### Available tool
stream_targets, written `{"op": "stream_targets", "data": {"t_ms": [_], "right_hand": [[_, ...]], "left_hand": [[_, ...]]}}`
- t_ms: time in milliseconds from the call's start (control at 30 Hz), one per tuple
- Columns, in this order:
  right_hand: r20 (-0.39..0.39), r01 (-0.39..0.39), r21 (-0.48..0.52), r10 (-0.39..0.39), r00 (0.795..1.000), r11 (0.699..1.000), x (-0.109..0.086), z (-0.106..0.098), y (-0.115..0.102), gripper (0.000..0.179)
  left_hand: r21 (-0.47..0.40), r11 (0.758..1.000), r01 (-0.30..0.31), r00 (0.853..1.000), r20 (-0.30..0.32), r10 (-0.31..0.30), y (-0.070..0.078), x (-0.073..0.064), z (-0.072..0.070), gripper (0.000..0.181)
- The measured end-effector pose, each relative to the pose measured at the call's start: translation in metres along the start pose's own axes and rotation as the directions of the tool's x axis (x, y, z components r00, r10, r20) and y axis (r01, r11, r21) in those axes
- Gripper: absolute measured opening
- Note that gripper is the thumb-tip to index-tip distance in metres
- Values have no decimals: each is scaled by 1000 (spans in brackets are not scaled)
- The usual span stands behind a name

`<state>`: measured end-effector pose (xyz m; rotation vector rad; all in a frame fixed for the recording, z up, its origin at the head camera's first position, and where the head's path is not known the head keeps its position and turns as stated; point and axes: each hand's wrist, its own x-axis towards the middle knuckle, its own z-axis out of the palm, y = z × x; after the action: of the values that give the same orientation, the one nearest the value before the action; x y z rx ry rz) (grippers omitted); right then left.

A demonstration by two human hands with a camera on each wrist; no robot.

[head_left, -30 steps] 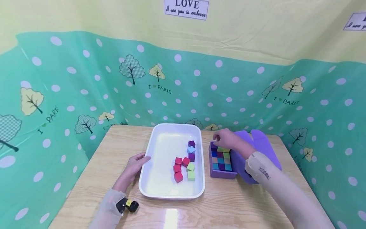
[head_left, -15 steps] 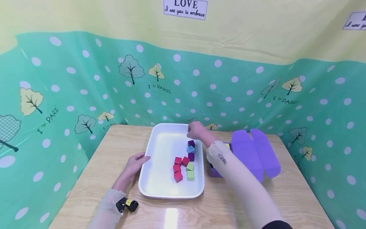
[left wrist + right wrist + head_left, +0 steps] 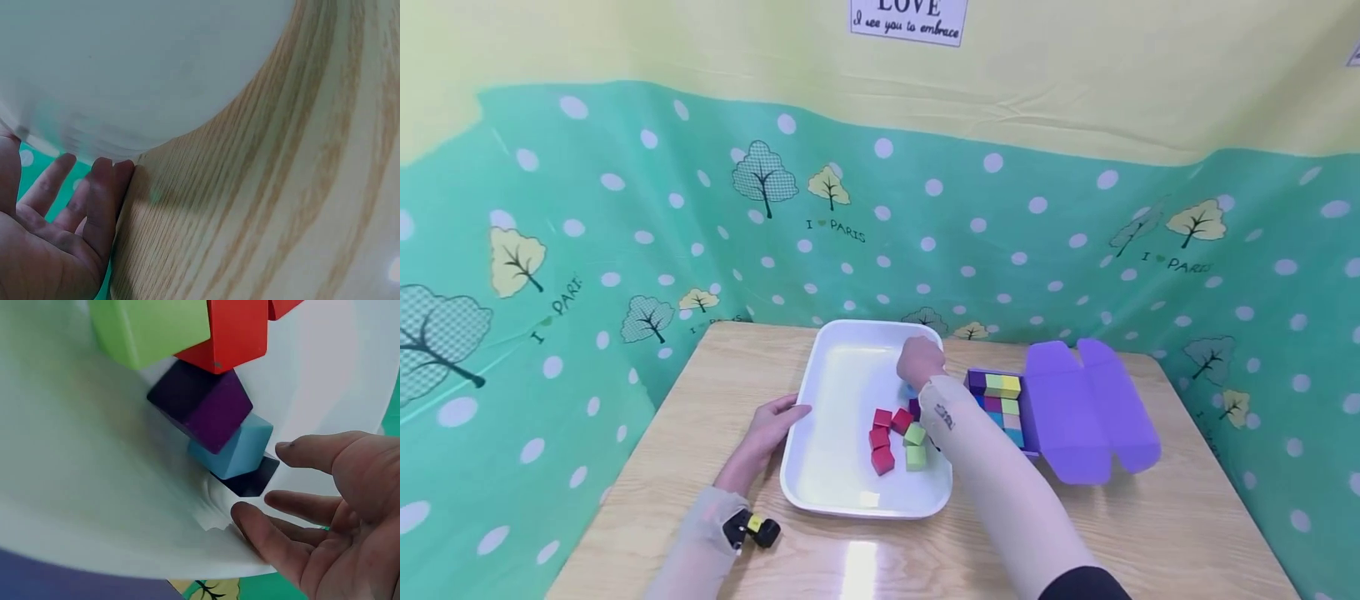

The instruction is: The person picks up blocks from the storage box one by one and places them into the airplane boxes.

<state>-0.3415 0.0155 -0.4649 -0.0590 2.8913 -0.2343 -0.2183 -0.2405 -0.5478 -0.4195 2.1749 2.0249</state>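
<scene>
My left hand (image 3: pixel 772 422) pinches the tray (image 3: pixel 835 450) at nine o'clock; right hand (image 3: pixel 921 362) wide, one o'clock. Closing off-centre could knock the far dark cube (image 3: pixel 253 481).

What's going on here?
A person's left hand holds the white tray by its rim. The right hand is inside it, at the dark cube beyond the light blue cube; whether they touch is unclear. Red cubes and light green cubes lie nearer. An open purple box holding more cubes stands to the right.

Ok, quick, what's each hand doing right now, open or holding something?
Left hand: holding the white tray by its rim.
Right hand: open, holding nothing, near the dark block.
</scene>
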Motion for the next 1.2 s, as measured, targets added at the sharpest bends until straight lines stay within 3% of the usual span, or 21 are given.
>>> {"op": "stream_targets", "data": {"t_ms": [267, 367, 433, 667, 833, 1033, 1200], "right_hand": [[-11, -14, -39, 13, 1000, 999, 5, 7, 22, 15], [-17, 7, -17, -7, 1000, 1000, 7, 1, 25, 7], [-3, 46, 8, -46, 999, 999, 6, -6, 25, 3], [-14, 186, 151, -186, 983, 971, -12, -52, 40, 25], [-44, 275, 182, -271, 961, 944, -36, -78, 67, 16], [-81, 322, 185, -312, 947, 929, -52, -91, 102, 17], [-73, 301, 168, -293, 953, 939, -60, -88, 122, 23]], "left_hand": [[-20, 1000, -22, 999, 30, 23, -7, 6, 21, 58], [-14, 1000, -17, 1000, 10, 17, -9, 6, 24, 59], [0, 1000, -9, 1000, -8, 9, -10, 4, 23, 59], [21, 1000, -1, 1000, 9, 1, -8, 2, 20, 61], [39, 999, 9, 1000, 13, -10, 0, 0, 12, 61], [29, 1000, -3, 1000, 12, 2, 3, 2, 6, 63], [42, 999, 0, 1000, 15, 0, 4, 3, 4, 63]]}}
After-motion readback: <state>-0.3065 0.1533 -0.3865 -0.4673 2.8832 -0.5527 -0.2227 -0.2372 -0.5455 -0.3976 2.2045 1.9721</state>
